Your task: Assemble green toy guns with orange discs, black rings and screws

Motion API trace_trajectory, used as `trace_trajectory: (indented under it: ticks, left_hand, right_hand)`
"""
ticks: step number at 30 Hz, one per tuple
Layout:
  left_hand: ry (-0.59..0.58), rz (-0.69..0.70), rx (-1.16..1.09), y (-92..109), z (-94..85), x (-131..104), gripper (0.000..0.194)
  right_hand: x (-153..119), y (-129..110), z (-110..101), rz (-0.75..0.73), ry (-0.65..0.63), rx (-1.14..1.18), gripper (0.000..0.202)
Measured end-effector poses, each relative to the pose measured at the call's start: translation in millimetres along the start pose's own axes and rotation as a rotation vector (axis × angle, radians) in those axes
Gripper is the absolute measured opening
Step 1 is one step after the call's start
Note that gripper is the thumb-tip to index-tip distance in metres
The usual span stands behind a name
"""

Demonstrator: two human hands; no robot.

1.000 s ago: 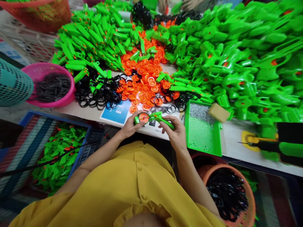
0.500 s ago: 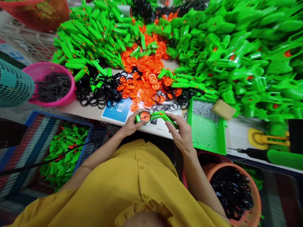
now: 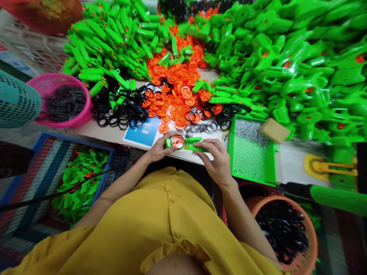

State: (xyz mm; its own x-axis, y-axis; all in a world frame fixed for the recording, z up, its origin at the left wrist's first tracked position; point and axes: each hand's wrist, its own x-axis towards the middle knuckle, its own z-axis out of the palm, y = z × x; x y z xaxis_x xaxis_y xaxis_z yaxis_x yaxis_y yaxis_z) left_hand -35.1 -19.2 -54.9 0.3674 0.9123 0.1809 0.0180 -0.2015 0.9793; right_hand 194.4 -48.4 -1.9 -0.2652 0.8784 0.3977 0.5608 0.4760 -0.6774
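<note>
Holds 1 elongated bright green plastic toy part (image 3: 193, 140), set with a round orange plastic disc (image 3: 177, 141) inside a black rim, just above the near edge of the pale tabletop (image 3: 294, 162). Pinches its left end between thumb and fingers of the left hand (image 3: 158, 149); pinches its right end between thumb and fingertips of the right hand (image 3: 217, 160). Faces a blue-and-white printed sheet (image 3: 141, 133), then a heap of loose orange plastic discs (image 3: 177, 80) with thin black plastic rings (image 3: 133, 111) on both sides. Has, to the left, slim bright green plastic pieces (image 3: 114, 42) in a pile and a pink plastic basket (image 3: 86, 111) of thin dark parts (image 3: 65, 102); to the right, a rectangular green mesh-floored tray (image 3: 249, 164), a tan block (image 3: 274, 131) at its far right corner, and a mound of bulky green plastic shells (image 3: 301, 72).
</note>
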Motion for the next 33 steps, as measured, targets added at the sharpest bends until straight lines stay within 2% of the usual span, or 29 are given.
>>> trace_trajectory:
  ticks: [7,12,20,24,27,33]
  left_hand:
    - [-0.038,0.009,-0.018,4,0.0,2,0.055]
    - [-0.046,0.017,-0.016,4,0.0,3,0.053]
    - [-0.077,0.003,0.054,3,-3.3,4,0.059]
    - [-0.095,0.0,0.058,4,-4.5,5,0.06]
    - [-0.103,0.005,0.045,3,-4.0,6,0.061]
    - [-0.09,-0.03,0.009,1,-3.6,5,0.058]
  right_hand:
    - [-2,1,8,0.013,0.069,-0.002,0.02]
    - [-3,1,11,0.023,0.057,0.028,0.019]
    - [0,7,3,0.001,-0.012,0.012,0.023]
    - [1,12,3,-0.036,-0.026,-0.006,0.027]
    - [1,17,6,-0.077,0.012,-0.038,0.028]
    - [4,26,10,-0.218,0.045,-0.1,0.033]
